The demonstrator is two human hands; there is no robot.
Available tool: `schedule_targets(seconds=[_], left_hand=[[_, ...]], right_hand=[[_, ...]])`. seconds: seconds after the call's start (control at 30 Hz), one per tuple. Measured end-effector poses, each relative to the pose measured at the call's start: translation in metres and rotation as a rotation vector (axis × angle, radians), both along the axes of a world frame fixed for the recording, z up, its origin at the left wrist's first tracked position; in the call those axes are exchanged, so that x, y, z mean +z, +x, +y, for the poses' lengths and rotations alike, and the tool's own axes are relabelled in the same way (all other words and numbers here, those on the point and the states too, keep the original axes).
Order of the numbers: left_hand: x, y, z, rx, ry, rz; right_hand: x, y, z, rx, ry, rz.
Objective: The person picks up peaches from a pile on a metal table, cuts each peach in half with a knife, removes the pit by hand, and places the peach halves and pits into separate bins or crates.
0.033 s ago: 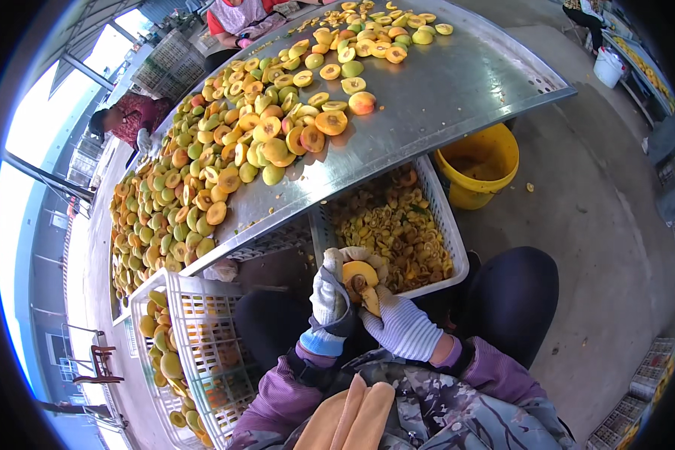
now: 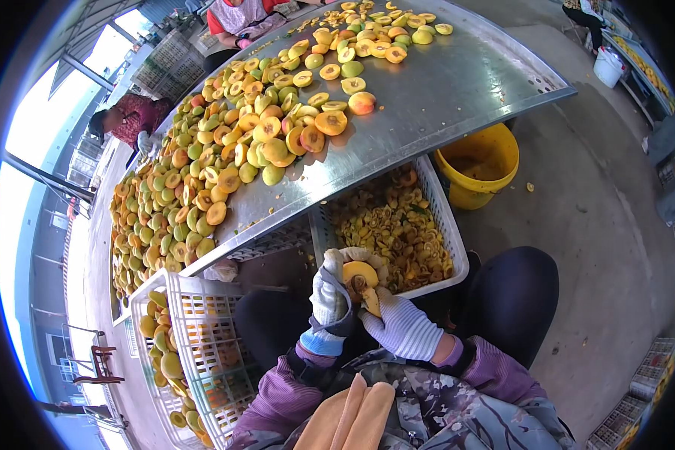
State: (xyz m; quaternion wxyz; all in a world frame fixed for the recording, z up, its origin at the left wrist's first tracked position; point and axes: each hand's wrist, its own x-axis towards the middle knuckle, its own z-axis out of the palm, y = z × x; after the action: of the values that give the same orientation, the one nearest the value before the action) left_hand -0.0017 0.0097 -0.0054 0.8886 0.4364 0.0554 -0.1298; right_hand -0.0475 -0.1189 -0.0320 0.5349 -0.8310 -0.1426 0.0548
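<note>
My left hand (image 2: 328, 294), in a grey and white glove, is closed around a cut yellow peach (image 2: 358, 274) with its pit facing up. It holds the fruit over my lap, at the near rim of a white crate (image 2: 457, 259). My right hand (image 2: 401, 328), in a white knit glove, pinches a yellow piece (image 2: 372, 301) at the fruit's lower edge. I cannot tell whether a tool is hidden in that hand. Both hands touch the fruit.
The white crate holds pits and scraps. A slanted metal table (image 2: 442, 97) carries many halved and whole peaches (image 2: 277, 142). A yellow bucket (image 2: 480, 165) stands to the right, and a second white crate (image 2: 195, 352) with fruit to my left. Other people (image 2: 131, 116) work at the table's far side.
</note>
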Motion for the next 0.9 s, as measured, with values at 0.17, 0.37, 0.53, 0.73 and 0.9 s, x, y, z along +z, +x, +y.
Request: schedule_targets(seconds=[0.17, 0.37, 0.53, 0.73, 0.9], left_hand=[[0.007, 0.004, 0.008, -0.116, 0.178, -0.157], [0.026, 0.006, 0.002, -0.289, 0.315, -0.189], [0.008, 0.011, -0.016, -0.06, -0.435, 0.181], [0.027, 0.019, 0.027, 0.218, -0.272, 0.11], [0.084, -0.034, 0.161, 0.584, 0.441, -0.359]], right_hand=[[0.028, 0.008, -0.011, 0.227, 0.472, 0.374], [0.031, 0.008, -0.024, 0.443, 0.64, 0.847], [0.034, 0.008, -0.027, 0.476, 1.077, 1.039], [-0.043, 0.027, -0.018, -0.414, 1.37, 1.223], [-0.045, 0.028, -0.014, -0.405, 1.11, 1.255]])
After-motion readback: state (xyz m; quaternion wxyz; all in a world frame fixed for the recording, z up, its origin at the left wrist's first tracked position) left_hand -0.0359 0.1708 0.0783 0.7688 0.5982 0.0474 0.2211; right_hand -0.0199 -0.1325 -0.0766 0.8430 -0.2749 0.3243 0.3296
